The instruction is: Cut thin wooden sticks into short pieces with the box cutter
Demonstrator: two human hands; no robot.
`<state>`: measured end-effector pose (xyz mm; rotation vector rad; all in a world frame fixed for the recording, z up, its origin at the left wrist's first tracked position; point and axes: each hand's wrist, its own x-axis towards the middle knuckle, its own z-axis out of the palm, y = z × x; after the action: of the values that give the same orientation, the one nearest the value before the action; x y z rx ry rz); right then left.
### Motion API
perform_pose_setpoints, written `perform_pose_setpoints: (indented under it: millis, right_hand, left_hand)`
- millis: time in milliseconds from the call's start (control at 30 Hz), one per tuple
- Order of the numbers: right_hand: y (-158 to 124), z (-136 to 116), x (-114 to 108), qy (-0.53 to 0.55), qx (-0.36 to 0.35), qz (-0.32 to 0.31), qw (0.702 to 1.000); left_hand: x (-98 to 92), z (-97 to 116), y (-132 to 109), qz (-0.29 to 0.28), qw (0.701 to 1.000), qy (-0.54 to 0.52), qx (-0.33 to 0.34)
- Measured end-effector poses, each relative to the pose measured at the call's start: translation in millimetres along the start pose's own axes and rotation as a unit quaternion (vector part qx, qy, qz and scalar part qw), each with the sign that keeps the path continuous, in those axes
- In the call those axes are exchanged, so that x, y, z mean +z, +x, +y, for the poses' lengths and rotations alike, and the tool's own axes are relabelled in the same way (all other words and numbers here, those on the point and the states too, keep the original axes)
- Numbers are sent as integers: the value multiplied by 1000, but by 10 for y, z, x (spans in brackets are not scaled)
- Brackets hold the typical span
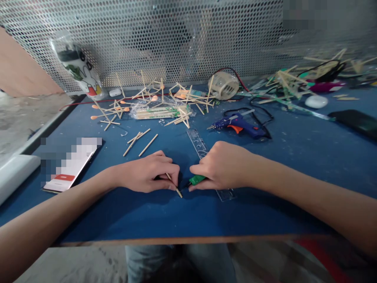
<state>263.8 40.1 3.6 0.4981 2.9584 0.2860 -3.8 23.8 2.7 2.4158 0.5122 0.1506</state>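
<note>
My left hand (pixel 156 171) is closed in a pinch on a thin wooden stick (pixel 179 192), whose end pokes out below the fingertips against the blue table. Just right of it, my right hand (pixel 222 167) grips a green-handled cutter (pixel 196 180); its dark tip points left towards the stick, a small gap away. Part of the handle is hidden inside the fist. Under the right hand lies a clear plastic ruler (pixel 196 139), showing above and below the hand. Several loose cut sticks (pixel 141 135) rest on the table beyond my left hand.
A blue glue gun (pixel 243 125) with a black cord lies beyond my right hand. Stick structures (pixel 118 112) and a plastic packet of sticks (pixel 159 112) sit further back. At left are a phone (pixel 73 165) and a bottle (pixel 79 70). A perforated metal panel (pixel 176 39) bounds the rear.
</note>
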Motion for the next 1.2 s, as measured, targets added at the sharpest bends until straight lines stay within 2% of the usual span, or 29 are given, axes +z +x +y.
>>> perform_pose_setpoints:
  millis: [267,533,767,1200]
  right_hand:
    - [-45,-216,-51,-8,38,12,999]
    - [-24,-28,-18,-17,13,-15,1000]
    - [-16,-140,-18,-10,24,15,1000]
    - [-23,-117,-37,-15,12,-12,1000]
  left_hand:
    - [8,59,8,0,1000,14,-12]
    - [-15,52,5,-8,1000,16,3]
    - [1,31,-5,-6,1000,22,18]
    - [-8,23,15,-7,999,32,30]
